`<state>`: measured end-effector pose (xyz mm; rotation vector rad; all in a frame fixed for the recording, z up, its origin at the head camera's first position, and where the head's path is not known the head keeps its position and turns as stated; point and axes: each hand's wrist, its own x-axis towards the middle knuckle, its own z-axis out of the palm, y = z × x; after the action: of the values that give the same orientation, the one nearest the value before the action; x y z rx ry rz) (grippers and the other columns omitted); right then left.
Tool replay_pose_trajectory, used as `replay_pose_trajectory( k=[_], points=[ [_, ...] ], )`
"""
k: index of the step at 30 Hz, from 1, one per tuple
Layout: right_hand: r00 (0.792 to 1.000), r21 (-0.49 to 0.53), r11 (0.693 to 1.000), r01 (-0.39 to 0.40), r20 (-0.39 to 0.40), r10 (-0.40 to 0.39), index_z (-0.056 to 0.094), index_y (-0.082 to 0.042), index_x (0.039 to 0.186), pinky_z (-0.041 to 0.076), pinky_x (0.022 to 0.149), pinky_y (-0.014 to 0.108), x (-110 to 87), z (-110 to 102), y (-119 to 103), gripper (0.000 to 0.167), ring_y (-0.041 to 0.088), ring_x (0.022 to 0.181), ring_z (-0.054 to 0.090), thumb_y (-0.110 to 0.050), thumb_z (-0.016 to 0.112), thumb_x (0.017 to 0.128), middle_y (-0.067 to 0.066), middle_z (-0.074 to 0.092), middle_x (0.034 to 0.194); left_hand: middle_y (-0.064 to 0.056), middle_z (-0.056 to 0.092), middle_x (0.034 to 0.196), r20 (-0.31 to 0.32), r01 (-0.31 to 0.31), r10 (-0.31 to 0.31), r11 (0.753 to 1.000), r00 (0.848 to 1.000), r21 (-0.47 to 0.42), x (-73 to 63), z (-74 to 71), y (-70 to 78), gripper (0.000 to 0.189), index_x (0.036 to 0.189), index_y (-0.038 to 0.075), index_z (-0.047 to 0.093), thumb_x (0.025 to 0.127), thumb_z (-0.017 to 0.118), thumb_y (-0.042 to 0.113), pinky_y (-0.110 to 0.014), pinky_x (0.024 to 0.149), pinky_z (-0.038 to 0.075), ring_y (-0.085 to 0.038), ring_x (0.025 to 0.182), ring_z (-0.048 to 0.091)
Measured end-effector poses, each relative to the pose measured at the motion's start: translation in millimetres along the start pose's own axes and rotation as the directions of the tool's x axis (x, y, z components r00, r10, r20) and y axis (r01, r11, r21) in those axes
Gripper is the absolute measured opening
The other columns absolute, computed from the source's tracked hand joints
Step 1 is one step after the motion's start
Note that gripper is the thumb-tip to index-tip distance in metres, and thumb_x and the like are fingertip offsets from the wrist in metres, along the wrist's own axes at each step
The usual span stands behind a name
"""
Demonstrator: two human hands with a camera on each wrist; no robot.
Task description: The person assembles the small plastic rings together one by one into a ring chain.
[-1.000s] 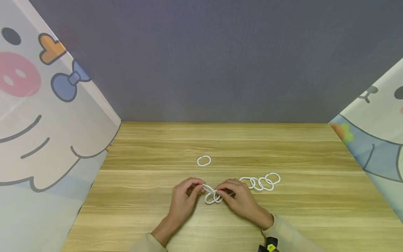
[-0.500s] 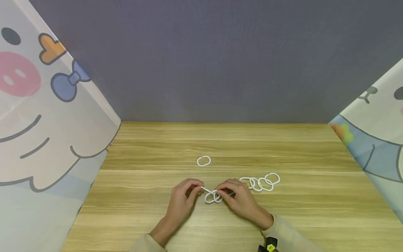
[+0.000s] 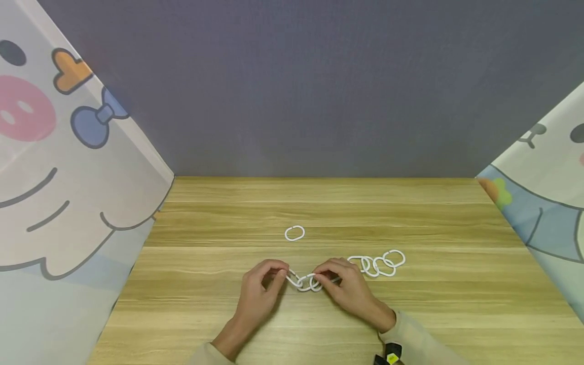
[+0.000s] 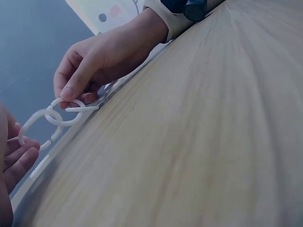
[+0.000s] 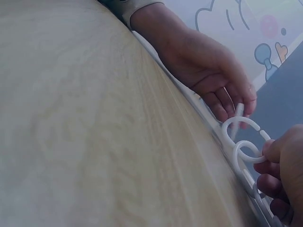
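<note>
My left hand (image 3: 259,290) pinches a white plastic chain link (image 4: 29,124) between thumb and fingertips at the chain's left end. That link loops through a second white link (image 3: 302,289), which my right hand (image 3: 345,285) pinches along its upper edge. In the right wrist view a small gap shows in the second link (image 5: 228,132). A third link (image 3: 317,289) hangs through it just below my right fingertips. Part of the chain is hidden behind the right hand. Both hands are close over the table, with the links drawn out between them.
A single loose link (image 3: 294,233) lies on the wooden table (image 3: 219,223) beyond the hands. Several joined links (image 3: 385,274) lie to the right, just past my right hand. A grey wall (image 3: 319,101) stands at the table's back edge, with printed panels on both sides.
My left hand has moved slightly left, drawing its link away from the second one so the links string out more. My right hand keeps its grip in place.
</note>
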<state>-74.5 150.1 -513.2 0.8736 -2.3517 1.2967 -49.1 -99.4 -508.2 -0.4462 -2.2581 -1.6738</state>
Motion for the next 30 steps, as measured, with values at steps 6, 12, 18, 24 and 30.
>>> replay_pose_trajectory(
  k=[6,12,18,24,30],
  points=[
    [1.0,0.008,1.0,0.004,-0.007,-0.004,0.082,-0.017,0.098,0.057,0.071,0.019,0.4,-0.2,0.2,0.024,0.003,0.081,0.066,0.003,0.091,0.086,-0.009,0.078,0.092,0.003,0.081,0.096,-0.083,0.057,-0.057,0.998,0.995,-0.004,0.9,-2.6,2.3,0.019,0.099,0.011,0.08,0.094,0.084,-0.007,-0.026,0.078,0.065,-0.011,0.086,0.076],
    [1.0,0.015,1.0,0.017,-0.016,-0.017,0.082,-0.016,0.099,0.058,0.072,0.017,1.1,-0.4,0.5,0.026,0.004,0.081,0.067,0.004,0.092,0.085,-0.008,0.076,0.092,-0.003,0.081,0.1,-0.108,0.096,-0.099,0.995,0.989,-0.032,1.5,-3.3,4.7,0.027,0.104,0.008,0.078,0.088,0.086,-0.013,-0.025,0.079,0.064,-0.011,0.084,0.076],
    [1.0,0.039,0.999,0.021,-0.017,-0.02,0.083,-0.016,0.099,0.062,0.073,0.021,1.4,-2.4,0.1,0.027,0.01,0.084,0.07,0.004,0.093,0.083,-0.006,0.075,0.097,-0.011,0.081,0.106,-0.121,0.181,-0.192,0.978,0.974,-0.1,2.9,-3.5,5.4,0.029,0.113,-0.001,0.078,0.088,0.086,-0.014,-0.025,0.079,0.065,-0.014,0.086,0.079],
    [1.0,0.053,0.998,0.021,0.002,-0.021,0.083,-0.017,0.098,0.062,0.075,0.021,0.7,-3.3,-0.1,0.027,0.01,0.086,0.071,0.004,0.093,0.083,-0.007,0.073,0.1,-0.02,0.079,0.098,-0.135,0.223,-0.243,0.964,0.961,-0.148,4.7,-3.3,5.1,0.021,0.111,-0.008,0.076,0.092,0.083,-0.013,-0.023,0.078,0.065,-0.019,0.087,0.079],
    [1.0,0.049,0.998,0.026,-0.014,-0.025,0.083,-0.016,0.098,0.063,0.074,0.023,1.0,-2.4,0.4,0.026,0.009,0.085,0.07,0.005,0.09,0.085,-0.005,0.074,0.099,-0.022,0.078,0.097,-0.144,0.237,-0.263,0.955,0.954,-0.176,5.6,-2.9,5.0,0.019,0.108,-0.005,0.077,0.092,0.083,-0.012,-0.025,0.077,0.066,-0.021,0.084,0.079]
  ],
)
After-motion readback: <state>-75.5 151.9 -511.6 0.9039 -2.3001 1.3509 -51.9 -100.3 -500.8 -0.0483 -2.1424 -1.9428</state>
